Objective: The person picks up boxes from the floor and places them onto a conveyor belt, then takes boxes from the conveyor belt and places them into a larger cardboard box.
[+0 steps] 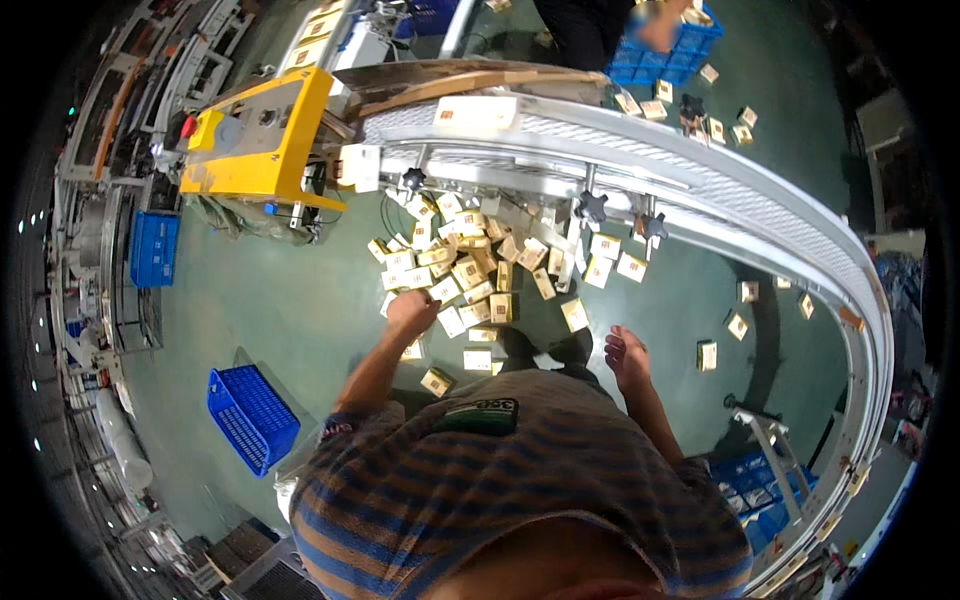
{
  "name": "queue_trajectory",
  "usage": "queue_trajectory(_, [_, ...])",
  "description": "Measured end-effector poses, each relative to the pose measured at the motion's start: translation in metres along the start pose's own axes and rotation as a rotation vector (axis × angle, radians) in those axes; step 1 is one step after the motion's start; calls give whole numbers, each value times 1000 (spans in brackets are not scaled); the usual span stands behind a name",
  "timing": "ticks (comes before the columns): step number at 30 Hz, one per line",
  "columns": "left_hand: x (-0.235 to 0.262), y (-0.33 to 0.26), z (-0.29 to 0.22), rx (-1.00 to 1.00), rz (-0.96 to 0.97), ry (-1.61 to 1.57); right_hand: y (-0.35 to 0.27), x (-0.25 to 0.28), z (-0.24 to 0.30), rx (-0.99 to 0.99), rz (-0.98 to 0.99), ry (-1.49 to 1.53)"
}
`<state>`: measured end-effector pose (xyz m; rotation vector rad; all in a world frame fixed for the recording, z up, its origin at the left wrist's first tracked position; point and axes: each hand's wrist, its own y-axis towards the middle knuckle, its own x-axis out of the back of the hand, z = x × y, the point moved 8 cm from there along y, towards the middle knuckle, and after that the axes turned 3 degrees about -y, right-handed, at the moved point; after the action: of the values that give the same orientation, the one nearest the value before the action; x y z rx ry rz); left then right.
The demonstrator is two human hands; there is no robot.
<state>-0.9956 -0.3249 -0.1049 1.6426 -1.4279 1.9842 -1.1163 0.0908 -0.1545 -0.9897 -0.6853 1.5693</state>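
So the person is standing over a big spill of small cream-and-gold boxes, and everything here is easiest to place off the curved white conveyor (700,190). The pile (470,265) is lying on the green floor (300,320) just under the conveyor's inner bend, with strays scattered further out on both sides of it.

The left hand (412,312) is reaching down at the near edge of the pile, on the side away from the conveyor. Its fingers are looking curled in, knuckles up, but I honestly can't tell whether they're closing on a box or just bunched over one. The right hand (626,352) is hanging well clear of the pile, fingers loose and holding nothing, with one box (574,315) lying just beside it, towards the conveyor.

A blue crate (252,417) is sitting on the floor well away from the conveyor, off to the person's left. There's one more carton (476,112) riding on top of the belt, right by the yellow machine (262,135).

What's worrying me: boxes are lying right around the feet, so one step is probably crushing a couple or sliding out from under a shoe. Bending in this close under the conveyor's knobs (592,207) is also asking for a bumped head, and that carton up top could tip over the rail onto the pile.
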Motion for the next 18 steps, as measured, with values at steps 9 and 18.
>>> queue_trajectory(9, [125,-2,-38,-190,-659,-352,4,-39,22,64,173,-129])
queue_trajectory(18, [-13,-45,-97,-197,-268,-388,4,32,2,-39,80,-19])
